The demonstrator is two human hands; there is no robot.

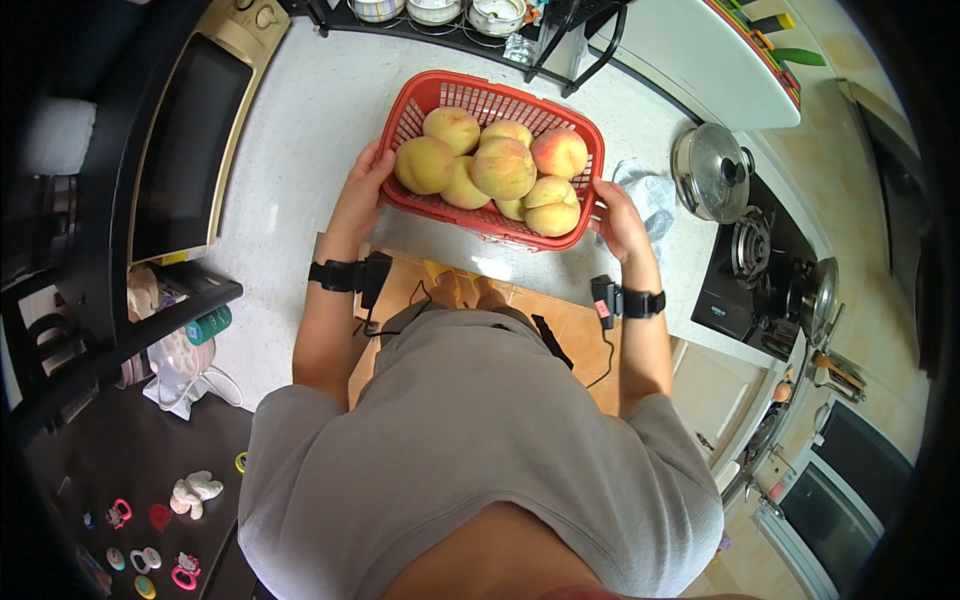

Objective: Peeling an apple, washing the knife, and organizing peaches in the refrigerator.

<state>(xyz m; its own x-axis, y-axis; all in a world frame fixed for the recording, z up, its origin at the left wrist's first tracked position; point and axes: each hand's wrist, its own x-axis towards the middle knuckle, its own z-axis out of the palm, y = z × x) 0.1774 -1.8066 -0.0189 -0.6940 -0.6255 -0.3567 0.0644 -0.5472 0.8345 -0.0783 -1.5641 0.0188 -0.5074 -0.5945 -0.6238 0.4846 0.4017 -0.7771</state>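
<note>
A red plastic basket (491,84) with lattice walls is in front of me over the counter, holding several yellow peaches (504,169) blushed with pink. My left hand (369,180) grips the basket's left end, thumb on the rim. At the opposite end, my right hand (619,217) has its thumb at the rim and its fingers against the outer wall. Whether the basket's bottom rests on the countertop cannot be made out. Both wrists wear black straps with small cabled devices.
A microwave oven (191,142) stands left on the pale countertop (292,135). Behind the basket is a black rack (442,30) with bowls. Right of it lie a checked cloth (649,199), a glass-lidded pot (716,172) and a black gas hob (731,281). A magnet-dotted dark surface (150,450) is lower left.
</note>
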